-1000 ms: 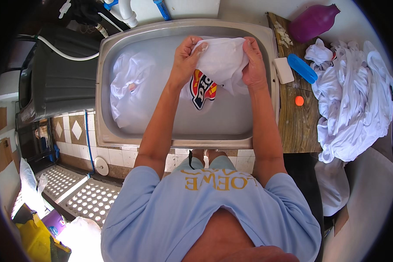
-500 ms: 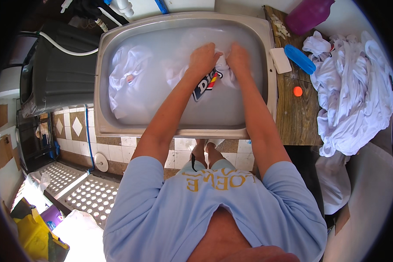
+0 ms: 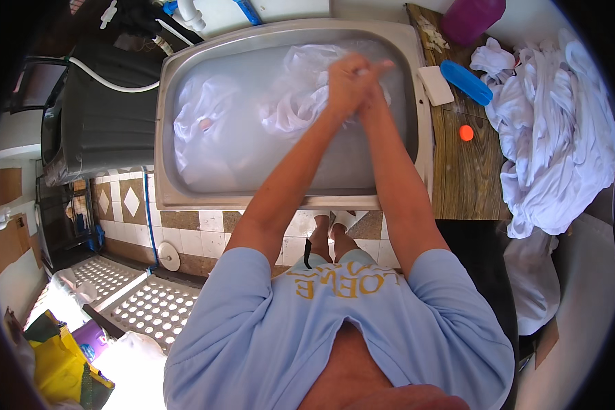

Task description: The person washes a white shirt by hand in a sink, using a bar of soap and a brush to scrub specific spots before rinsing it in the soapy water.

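A white shirt (image 3: pixel 297 102) lies bunched in cloudy water, partly under the surface. My left hand (image 3: pixel 348 80) and my right hand (image 3: pixel 372 87) press together over its right end, the left partly covering the right. A bit of the pale cloth shows between them, and both look closed on it, though motion blurs the fingers. To the left in the same metal sink (image 3: pixel 287 202), another white garment (image 3: pixel 205 116) floats half sunk, apart from my hands.
On the wooden counter (image 3: pixel 468 184) at the right are a white soap bar (image 3: pixel 436 85), a blue brush (image 3: pixel 466 82), an orange cap (image 3: pixel 466 132), a purple container (image 3: pixel 473 20) and a heap of white clothes (image 3: pixel 553 130). A dark grey tub (image 3: pixel 109 109) stands left of the sink.
My hands have come from apart to pressed together, one over the other. The shirt's dark printed patch is out of sight, and more white cloth shows left of my hands.
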A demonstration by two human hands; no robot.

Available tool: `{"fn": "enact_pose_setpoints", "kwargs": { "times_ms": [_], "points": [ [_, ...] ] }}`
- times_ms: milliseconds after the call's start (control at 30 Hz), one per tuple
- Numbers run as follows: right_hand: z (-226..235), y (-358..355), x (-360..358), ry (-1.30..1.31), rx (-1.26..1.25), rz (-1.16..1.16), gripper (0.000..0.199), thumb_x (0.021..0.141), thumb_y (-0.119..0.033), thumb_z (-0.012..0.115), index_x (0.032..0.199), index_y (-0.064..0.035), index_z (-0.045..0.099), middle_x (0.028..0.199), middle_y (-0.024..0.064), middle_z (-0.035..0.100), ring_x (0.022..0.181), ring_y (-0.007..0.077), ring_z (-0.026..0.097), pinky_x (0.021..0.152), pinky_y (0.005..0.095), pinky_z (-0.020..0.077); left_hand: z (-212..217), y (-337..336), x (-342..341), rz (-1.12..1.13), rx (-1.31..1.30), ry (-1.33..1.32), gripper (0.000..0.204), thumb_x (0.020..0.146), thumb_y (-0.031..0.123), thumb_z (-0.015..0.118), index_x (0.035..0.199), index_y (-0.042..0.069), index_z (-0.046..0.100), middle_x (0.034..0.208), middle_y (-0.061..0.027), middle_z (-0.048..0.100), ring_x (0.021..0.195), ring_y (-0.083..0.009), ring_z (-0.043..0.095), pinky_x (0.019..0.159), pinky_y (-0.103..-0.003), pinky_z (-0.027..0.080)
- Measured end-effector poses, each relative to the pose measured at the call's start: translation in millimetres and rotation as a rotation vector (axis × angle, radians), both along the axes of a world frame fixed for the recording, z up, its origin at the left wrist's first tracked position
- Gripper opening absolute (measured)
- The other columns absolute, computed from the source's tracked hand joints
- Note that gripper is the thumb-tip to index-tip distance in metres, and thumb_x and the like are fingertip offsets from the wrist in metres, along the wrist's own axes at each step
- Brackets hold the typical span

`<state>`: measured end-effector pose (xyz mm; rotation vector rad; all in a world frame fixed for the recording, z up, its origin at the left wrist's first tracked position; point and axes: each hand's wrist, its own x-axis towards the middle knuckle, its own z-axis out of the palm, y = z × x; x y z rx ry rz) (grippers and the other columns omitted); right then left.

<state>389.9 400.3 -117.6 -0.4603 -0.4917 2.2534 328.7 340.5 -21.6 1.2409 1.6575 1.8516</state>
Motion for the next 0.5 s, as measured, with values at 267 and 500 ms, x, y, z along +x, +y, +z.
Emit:
{"fn": "enact_pose_setpoints", "kwargs": {
  "times_ms": [267, 500],
  "points": [
    [97.1, -48.2, -24.7, -0.246, -0.356, 0.023, 0.036, 0.093, -0.045, 0.048, 0.111, -0.0144, 0.054, 0.105, 0.0048, 0.057, 0.094, 0.0211, 0.056, 0.077, 0.0354, 0.0493, -20.6, 17.6, -46.4, 0.102, -0.064, 0.331, 0.012, 0.076, 0.011, 0.065, 0.07, 0.0, 0.065, 0.064, -0.0189, 0.061, 0.055, -0.0267, 0.058, 0.058, -0.034, 0.046],
    [27.1, -19.0, -0.7, 0.333, -0.09, 0.09, 0.042, 0.094, -0.051, 0.041, 0.094, -0.0116, 0.056, 0.092, 0.0026, 0.059, 0.087, 0.0187, 0.057, 0.075, 0.0343, 0.0493, -32.6, 25.6, -9.9, -0.027, 0.21, 0.395, 0.02, 0.079, 0.013, 0.064, 0.066, -0.001, 0.059, 0.058, -0.0186, 0.053, 0.05, -0.0186, 0.045, 0.052, -0.033, 0.041]
  ]
}}
